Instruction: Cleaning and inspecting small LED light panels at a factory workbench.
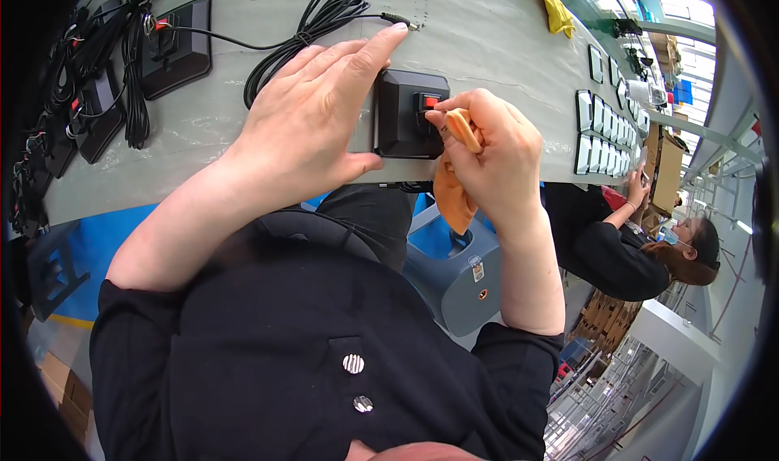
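Note:
In front of me on the table sits a black box-shaped device (pixel 398 108) with sloped sides and a red switch (pixel 430 102) on its top. My left hand (pixel 316 108) lies at the device's left side, fingers stretched out and thumb apart, over part of a coiled black cable (pixel 312 19). An orange cloth (pixel 456 197) is gripped in my right hand (pixel 499 144) and hangs down past the table edge. The right thumb and forefinger are pinched together right by the red switch. Whether they hold anything besides the cloth is hidden.
More black devices (pixel 182 43) with bundled cables crowd the left of the table. A yellow cloth (pixel 548 5) lies at the far edge. Rows of dark-edged pale pieces (pixel 600 152) and a clear bottle (pixel 645 92) stand right. Another person (pixel 617 242) sits there. A blue-grey stool (pixel 458 278) is below.

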`<state>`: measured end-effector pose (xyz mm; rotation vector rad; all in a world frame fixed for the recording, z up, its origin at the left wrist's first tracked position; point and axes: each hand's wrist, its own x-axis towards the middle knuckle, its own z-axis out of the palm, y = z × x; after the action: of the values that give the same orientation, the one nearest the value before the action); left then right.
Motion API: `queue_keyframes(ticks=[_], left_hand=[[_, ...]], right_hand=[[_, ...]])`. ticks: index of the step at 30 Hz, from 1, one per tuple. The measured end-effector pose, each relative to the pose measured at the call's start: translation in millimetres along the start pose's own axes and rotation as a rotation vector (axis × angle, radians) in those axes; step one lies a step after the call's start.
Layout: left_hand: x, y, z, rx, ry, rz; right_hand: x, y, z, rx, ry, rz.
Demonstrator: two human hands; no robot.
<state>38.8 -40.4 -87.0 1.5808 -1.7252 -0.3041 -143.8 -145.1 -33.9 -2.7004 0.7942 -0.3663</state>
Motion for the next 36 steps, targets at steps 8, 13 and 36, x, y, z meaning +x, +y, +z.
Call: queue_keyframes(ticks=[8,13,36], left_hand=[[0.1,0.9,1.8,-0.002,-0.005,-0.027],[3.7,5.7,5.0,0.135,-0.001,0.093],[133.4,55.2,42.4,0.554,-0.639,0.225]], right_hand=[[4.7,1.0,-2.4,0.025,-0.061,-0.011],[9.3,2.4,2.0,0.085,-0.044,-0.001],[-138.9,63.3,119.1,2.031,0.164,0.865]])
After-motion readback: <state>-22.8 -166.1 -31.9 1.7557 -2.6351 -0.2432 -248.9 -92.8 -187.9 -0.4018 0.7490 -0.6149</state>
